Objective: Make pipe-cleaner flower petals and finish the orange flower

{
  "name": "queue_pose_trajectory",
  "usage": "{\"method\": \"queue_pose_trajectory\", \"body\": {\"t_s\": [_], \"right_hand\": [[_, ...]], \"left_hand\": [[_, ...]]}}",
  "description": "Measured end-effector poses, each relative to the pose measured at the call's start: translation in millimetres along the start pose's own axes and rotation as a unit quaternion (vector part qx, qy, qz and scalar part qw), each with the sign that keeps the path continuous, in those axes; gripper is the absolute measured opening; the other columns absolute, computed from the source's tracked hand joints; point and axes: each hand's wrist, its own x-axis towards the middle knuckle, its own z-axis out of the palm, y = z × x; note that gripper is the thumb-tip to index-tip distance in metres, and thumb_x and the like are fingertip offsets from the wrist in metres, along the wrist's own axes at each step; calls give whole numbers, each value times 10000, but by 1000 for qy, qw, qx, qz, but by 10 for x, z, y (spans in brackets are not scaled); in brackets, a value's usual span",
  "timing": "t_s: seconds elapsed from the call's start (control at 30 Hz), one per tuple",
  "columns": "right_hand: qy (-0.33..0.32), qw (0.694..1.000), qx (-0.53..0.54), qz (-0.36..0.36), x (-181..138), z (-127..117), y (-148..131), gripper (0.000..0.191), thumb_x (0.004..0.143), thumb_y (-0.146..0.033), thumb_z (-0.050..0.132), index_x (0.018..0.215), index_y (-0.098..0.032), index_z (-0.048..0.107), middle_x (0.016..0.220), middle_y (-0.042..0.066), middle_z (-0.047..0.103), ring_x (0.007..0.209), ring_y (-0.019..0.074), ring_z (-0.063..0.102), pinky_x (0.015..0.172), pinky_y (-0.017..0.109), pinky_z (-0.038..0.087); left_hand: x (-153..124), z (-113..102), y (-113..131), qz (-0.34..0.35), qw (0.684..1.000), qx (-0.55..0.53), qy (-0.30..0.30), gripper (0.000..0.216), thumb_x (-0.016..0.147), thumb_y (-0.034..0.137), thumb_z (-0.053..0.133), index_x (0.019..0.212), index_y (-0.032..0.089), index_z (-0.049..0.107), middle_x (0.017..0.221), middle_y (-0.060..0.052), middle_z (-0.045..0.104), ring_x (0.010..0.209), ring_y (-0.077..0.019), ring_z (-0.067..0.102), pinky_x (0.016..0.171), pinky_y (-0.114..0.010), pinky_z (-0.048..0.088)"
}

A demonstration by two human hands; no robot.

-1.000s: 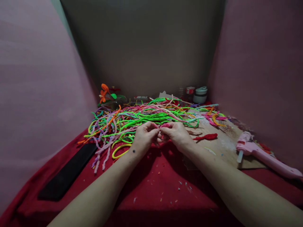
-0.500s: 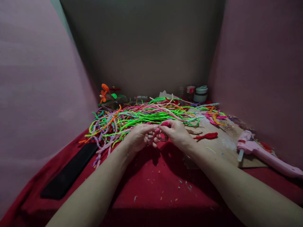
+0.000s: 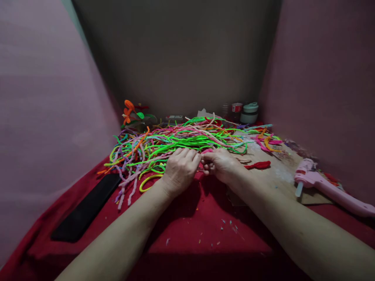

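Close together over the table's middle, both my hands work on a pink pipe cleaner (image 3: 207, 150), mostly hidden by my fingers. My left hand (image 3: 181, 168) is closed, knuckles up, around its left part. My right hand (image 3: 222, 165) pinches it between thumb and fingers. Just beyond lies a heap of loose pipe cleaners (image 3: 187, 141) in green, pink, orange and other colours. A yellow loop (image 3: 150, 182) rests left of my left wrist. A red bundled pipe cleaner piece (image 3: 258, 165) lies right of my right hand.
A pink glue gun (image 3: 315, 180) lies on a board (image 3: 281, 171) at the right. A black flat object (image 3: 88, 207) is on the red cloth (image 3: 187, 238) at the left. Orange pipe-cleaner flowers (image 3: 129, 107), a lidded cup (image 3: 249, 112) and a jar (image 3: 236, 111) stand behind the heap.
My left hand has turned over, its back now facing up with fingers curled. My right hand has moved slightly right. The yellow loop has come into view beside the left wrist.
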Motion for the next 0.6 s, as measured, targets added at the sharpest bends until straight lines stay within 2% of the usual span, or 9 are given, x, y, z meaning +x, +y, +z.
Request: {"method": "queue_pose_trajectory", "body": {"t_s": [0.1, 0.17, 0.2, 0.23, 0.3, 0.37, 0.43, 0.5, 0.6], "right_hand": [[3, 1000, 20, 4, -1, -2, -10, 125, 531, -169, 580, 481, -166, 465, 398, -43, 453, 342, 68, 376, 332, 205, 323], [-11, 999, -8, -34, 0, -14, -16, 130, 554, -176, 565, 472, -166, 464, 383, -47, 439, 337, 65, 364, 334, 202, 309], [-16, 998, -36, -58, 4, -23, -18, 131, 569, -177, 551, 470, -166, 466, 376, -50, 429, 335, 63, 356, 339, 202, 301], [-17, 994, -73, -82, 10, -33, -18, 133, 586, -180, 536, 472, -166, 470, 373, -51, 423, 338, 63, 354, 348, 202, 294], [-6, 978, -160, -130, 29, -50, -15, 127, 620, -188, 516, 496, -163, 497, 404, -41, 454, 371, 69, 383, 380, 203, 299], [26, 954, -238, -177, 46, -62, -11, 115, 648, -197, 512, 543, -161, 540, 476, -20, 518, 438, 84, 438, 434, 209, 326], [54, 926, -296, -229, 54, -67, -9, 107, 670, -199, 511, 593, -163, 576, 553, 0, 567, 515, 101, 479, 498, 220, 353], [68, 909, -321, -257, 52, -64, -11, 108, 682, -200, 504, 630, -167, 592, 571, 3, 573, 538, 109, 484, 521, 227, 352], [60, 924, -301, -230, 39, -57, -28, 123, 684, -208, 490, 604, -167, 574, 479, -20, 513, 466, 99, 442, 464, 220, 311]], "left_hand": [[10, 18, 1, -31, 999, -19, 24, 199, 843, 213, 401, 796, 158, 587, 843, -116, 625, 846, -223, 537, 789, -367, 374], [37, 24, -15, -120, 985, -124, 14, 175, 823, 245, 441, 785, 161, 589, 800, -94, 634, 802, -209, 552, 755, -342, 400], [51, 23, -30, -167, 963, -213, -13, 177, 812, 275, 460, 780, 160, 591, 766, -78, 637, 749, -193, 564, 714, -318, 420], [63, 19, -51, -205, 924, -319, -54, 205, 807, 315, 468, 779, 156, 594, 738, -66, 640, 696, -177, 573, 671, -295, 436], [74, 0, -106, -258, 805, -516, -136, 308, 808, 408, 451, 780, 141, 601, 701, -63, 650, 622, -154, 588, 611, -264, 455], [66, -27, -164, -285, 695, -635, -181, 376, 804, 457, 445, 775, 119, 607, 691, -83, 657, 587, -143, 598, 590, -252, 462], [51, -55, -200, -294, 642, -678, -201, 351, 775, 440, 509, 777, 103, 610, 681, -95, 656, 545, -130, 593, 571, -239, 458], [49, -78, -199, -296, 643, -673, -212, 288, 736, 389, 578, 751, 102, 606, 648, -83, 649, 500, -113, 578, 537, -219, 446], [79, -94, -142, -325, 697, -612, -185, 237, 715, 353, 596, 689, 117, 586, 573, -42, 624, 422, -94, 542, 461, -194, 414]]}}
